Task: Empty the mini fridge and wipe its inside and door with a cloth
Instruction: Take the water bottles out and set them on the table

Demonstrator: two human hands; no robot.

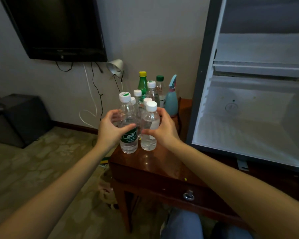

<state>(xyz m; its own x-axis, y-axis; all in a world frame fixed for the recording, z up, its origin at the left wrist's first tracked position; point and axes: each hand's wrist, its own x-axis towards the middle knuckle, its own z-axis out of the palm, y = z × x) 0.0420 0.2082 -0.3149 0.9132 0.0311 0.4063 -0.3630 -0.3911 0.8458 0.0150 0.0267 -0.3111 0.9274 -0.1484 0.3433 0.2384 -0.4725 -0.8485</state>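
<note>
Wooden table [154,166] stands just left of the open fridge [248,118], and both hands work at its near edge. The left hand [113,128] curls round a green-label bottle [129,135], thumb across the front and fingers behind it. The right hand [164,128] curls round a plain bottle [149,130] in the same way, thumb low on the front. Both bottles are upright, white-capped, side by side and almost touching, with their bases on the tabletop.

Behind them stands a tight group of other bottles [138,99], among them a green one with a yellow cap [142,83] and one with a green cap [160,85]. A blue spray bottle [172,100] stands at the back right of the group, nearest the fridge.

Its white inside faces the camera, with a shelf [259,68] across the upper part. A dark TV [55,28] hangs on the wall at upper left, with a small lamp [116,67] below its right corner. The table has a drawer with a ring pull [188,195].
</note>
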